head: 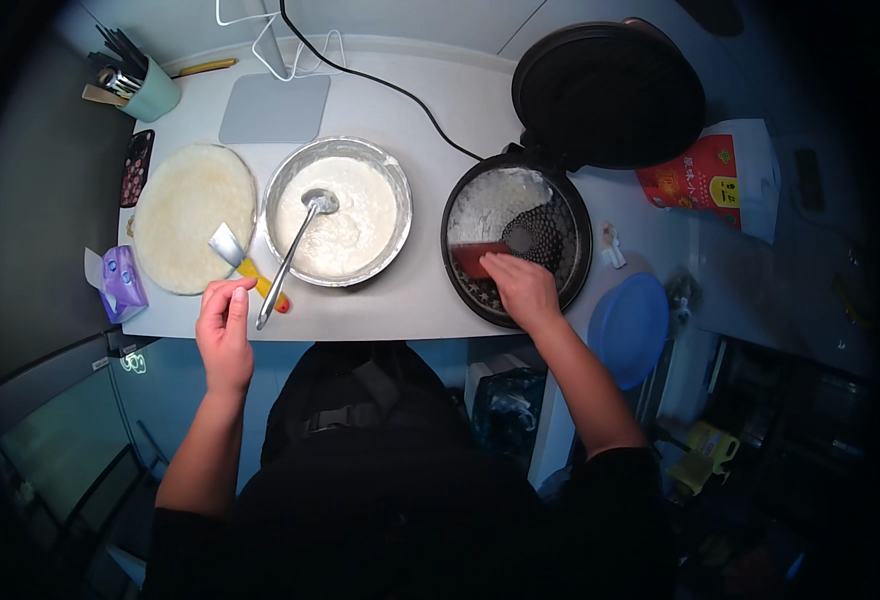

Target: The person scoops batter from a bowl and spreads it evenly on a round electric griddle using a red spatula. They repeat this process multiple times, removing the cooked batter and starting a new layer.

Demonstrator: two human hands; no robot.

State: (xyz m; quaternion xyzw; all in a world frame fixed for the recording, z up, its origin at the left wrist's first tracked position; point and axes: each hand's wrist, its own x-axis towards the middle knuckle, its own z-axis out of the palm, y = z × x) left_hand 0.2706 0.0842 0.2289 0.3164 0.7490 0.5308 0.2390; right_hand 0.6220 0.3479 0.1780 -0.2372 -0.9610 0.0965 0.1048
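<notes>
My right hand grips a flat red scraper against the dark patterned plate of an electric griddle. White batter coats the upper left part of that plate; the rest shows bare. My left hand is raised at the counter's front edge, fingers curled, with nothing seen in it, close to the yellow handle of a metal-bladed spatula. That spatula's blade rests on a stack of round pale flatbreads. Between the stack and the griddle, a metal bowl holds thick white batter, and a metal ladle leans in it.
The griddle's open lid stands behind it, beside a red and white bag. A blue basin is at the right, a purple tissue pack and utensil cup at the left. A black cable crosses the counter's back.
</notes>
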